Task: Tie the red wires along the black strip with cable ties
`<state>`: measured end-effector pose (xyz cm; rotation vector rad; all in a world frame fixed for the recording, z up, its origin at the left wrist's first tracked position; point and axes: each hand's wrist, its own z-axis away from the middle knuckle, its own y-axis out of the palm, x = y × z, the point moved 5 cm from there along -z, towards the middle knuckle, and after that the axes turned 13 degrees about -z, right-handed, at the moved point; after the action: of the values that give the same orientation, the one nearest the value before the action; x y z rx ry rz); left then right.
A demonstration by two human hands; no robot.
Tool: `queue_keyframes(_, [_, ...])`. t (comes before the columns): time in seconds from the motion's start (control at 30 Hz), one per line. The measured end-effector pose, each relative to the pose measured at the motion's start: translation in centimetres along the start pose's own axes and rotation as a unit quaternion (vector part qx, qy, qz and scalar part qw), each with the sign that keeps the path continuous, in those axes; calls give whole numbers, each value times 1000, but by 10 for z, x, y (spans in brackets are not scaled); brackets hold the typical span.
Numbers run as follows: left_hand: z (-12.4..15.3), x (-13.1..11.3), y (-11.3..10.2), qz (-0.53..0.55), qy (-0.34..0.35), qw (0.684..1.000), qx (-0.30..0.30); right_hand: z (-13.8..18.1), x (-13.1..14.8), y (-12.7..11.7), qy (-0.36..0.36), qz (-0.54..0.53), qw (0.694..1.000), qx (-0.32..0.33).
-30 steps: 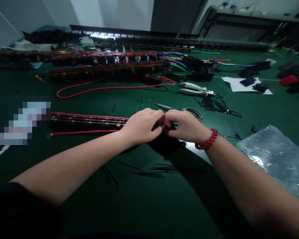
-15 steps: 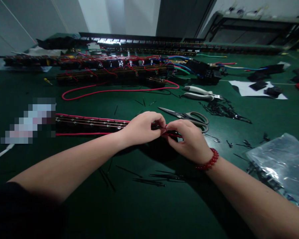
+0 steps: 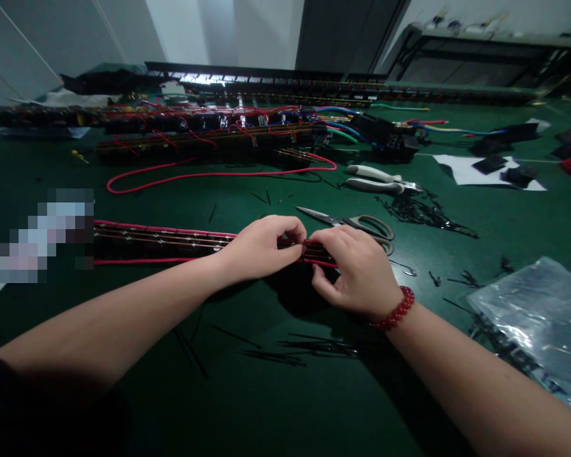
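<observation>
A long black bar (image 3: 176,249) with thin metal rods and red wires along its edges lies across the table in front of me. My left hand (image 3: 266,246) rests over the bar, its thumb and forefinger pinched together at the upper red wire; whatever is between them is too small to make out. Just to the right, my right hand (image 3: 356,270) straddles the bar, fingertips on top near my left fingertips and thumb at the near side by the lower red wire (image 3: 324,263). Scissors (image 3: 361,223) lie just behind my right hand, handles partly covered.
Pliers (image 3: 375,179) with pale handles lie behind the scissors, beside a pile of black clippings (image 3: 421,212). Thin black cable ties (image 3: 309,348) are scattered nearer me. A clear plastic bag (image 3: 537,311) is at right. More wired bars (image 3: 209,136) and a red wire loop (image 3: 219,174) lie farther back.
My right thumb has moved away from the fingertips and down to the near side of the bar. My left hand keeps its pinch. The whole view has shifted slightly.
</observation>
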<state>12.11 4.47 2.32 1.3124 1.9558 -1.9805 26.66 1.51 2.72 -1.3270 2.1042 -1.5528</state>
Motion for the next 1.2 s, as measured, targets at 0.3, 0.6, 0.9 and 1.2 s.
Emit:
queue_keyframes(0.3, [1, 1, 1, 32, -14, 999, 4, 3, -8, 6, 44, -1, 999, 10])
queue_keyframes(0.6, [1, 3, 2, 91, -27, 995, -16, 4, -8, 3, 26, -15, 1000, -6])
queue_keyframes(0.9, [2, -1, 2, 72, -16, 997, -7, 3, -8, 5, 29, -17, 999, -4])
queue_keyframes(1.2, [2, 0, 3, 57, -20, 998, -5, 3, -9, 5, 36, -22, 999, 1])
